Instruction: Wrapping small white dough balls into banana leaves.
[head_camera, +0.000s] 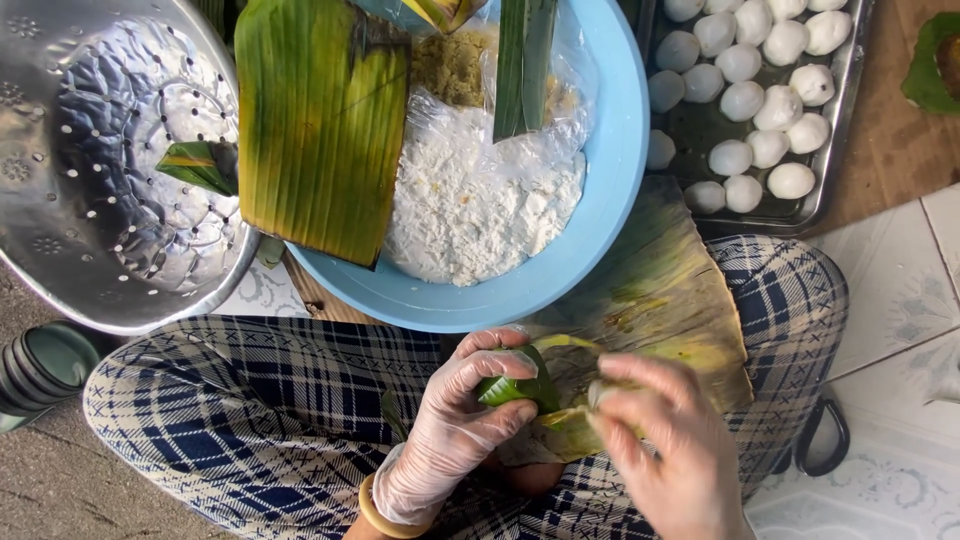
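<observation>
Left hand (455, 420) in a thin, wrinkled clear glove, fingers (500, 365) curled shut around a small green leaf parcel (515, 388), glossy and folded. Right hand (665, 450) bare and blurred, fingers bent against the parcel's far end; how tight the grip is, cannot tell. Parcel held just above the lap, over a broad yellow-green banana leaf (660, 290), ribbed and browning at the edges, draped across blue-and-white plaid trousers (250, 400).

Above, a smooth round light-blue bowl (610, 180) lined with a clear plastic bag of white crumbly flour (470, 210) and a tan, grainy filling (450, 65). Another stiff banana leaf piece (320, 120) across the bowl's left rim. To the left, a dimpled, perforated metal colander (100, 160). Top right, a rectangular metal tray (845, 110) with about 20 smooth white dough balls (740, 100).
</observation>
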